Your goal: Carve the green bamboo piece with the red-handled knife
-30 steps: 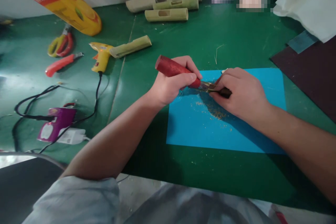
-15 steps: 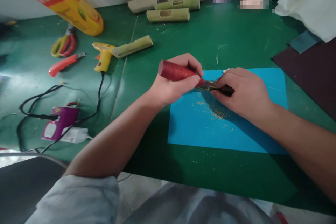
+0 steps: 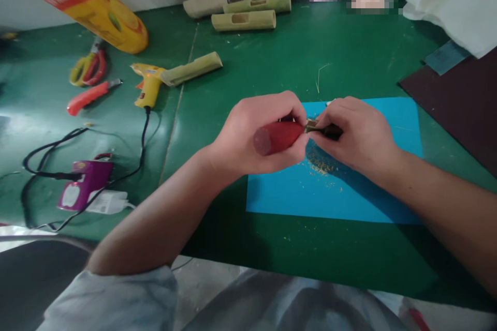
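My left hand (image 3: 264,119) is wrapped round the red handle (image 3: 277,138) of a carving tool, whose butt end points toward me and to the left. The tool's working end is mostly hidden by my fingers. Pinched in my right hand (image 3: 357,129) is a small bamboo piece (image 3: 333,132), dark at the end that shows. The two hands almost touch, and the tool meets the piece between them. Beneath lies a blue sheet (image 3: 373,199) with a scatter of pale shavings (image 3: 322,165).
Left on the green table (image 3: 295,248) are a yellow glue gun (image 3: 150,85) against a bamboo tube (image 3: 194,68), a red-handled cutter (image 3: 91,97), scissors (image 3: 89,68), a purple power block (image 3: 87,183) and a bottle (image 3: 104,15). Cut bamboo tubes (image 3: 244,20) stand behind; dark board (image 3: 458,108) right.
My left hand has rolled over and shifted closer to my right hand. The red handle's butt has swung down toward me. My right hand keeps its hold, and the view has shifted slightly.
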Demonstrator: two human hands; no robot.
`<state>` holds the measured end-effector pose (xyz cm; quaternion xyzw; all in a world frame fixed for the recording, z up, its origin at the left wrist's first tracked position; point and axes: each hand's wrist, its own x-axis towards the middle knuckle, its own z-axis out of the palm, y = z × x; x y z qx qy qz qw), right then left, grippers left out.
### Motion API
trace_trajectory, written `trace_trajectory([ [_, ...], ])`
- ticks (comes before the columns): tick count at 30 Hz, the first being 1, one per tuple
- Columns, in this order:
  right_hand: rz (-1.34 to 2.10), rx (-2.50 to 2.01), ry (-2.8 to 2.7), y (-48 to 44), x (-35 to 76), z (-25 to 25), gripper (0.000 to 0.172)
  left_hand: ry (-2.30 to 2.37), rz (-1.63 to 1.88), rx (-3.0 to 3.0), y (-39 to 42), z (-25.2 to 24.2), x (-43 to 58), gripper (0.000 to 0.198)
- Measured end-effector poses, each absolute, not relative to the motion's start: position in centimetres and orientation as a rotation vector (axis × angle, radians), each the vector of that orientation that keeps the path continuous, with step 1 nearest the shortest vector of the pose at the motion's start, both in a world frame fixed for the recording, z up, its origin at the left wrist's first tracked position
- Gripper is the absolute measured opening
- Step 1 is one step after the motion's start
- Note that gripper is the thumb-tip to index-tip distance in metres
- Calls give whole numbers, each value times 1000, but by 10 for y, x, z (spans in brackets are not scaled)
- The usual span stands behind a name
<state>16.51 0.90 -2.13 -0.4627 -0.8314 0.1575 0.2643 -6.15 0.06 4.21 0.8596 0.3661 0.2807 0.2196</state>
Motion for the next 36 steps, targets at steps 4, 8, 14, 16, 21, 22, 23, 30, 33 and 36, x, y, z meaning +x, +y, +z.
trace_trajectory([
  [4,446,-1229,-2253,10,165,-21,18,1017,726,2453,-4,40,-55,6],
  [8,477,-1266,-2264,12,165,-20,15,988,789,2440,-2,30,-51,7],
  [14,465,-1309,-2279,13,166,-19,13,1016,991,2079,14,17,-59,21],
  [16,459,-1300,-2288,13,166,-20,12,1019,1018,1928,21,14,-63,22],
  [21,430,-1276,-2283,12,166,-21,12,1008,966,1717,42,0,-74,25],
  [22,429,-1275,-2281,12,166,-21,12,1015,959,1700,45,-5,-76,28],
  [23,432,-1274,-2280,12,166,-21,13,1024,950,1686,48,-9,-78,31],
  [30,456,-1292,-2293,13,166,-20,12,973,936,1631,47,-1,-79,35],
  [33,461,-1263,-2278,12,167,-21,11,995,973,1832,30,24,-71,21],
  [36,463,-1240,-2244,11,167,-22,11,1020,838,2180,8,45,-59,16],
])
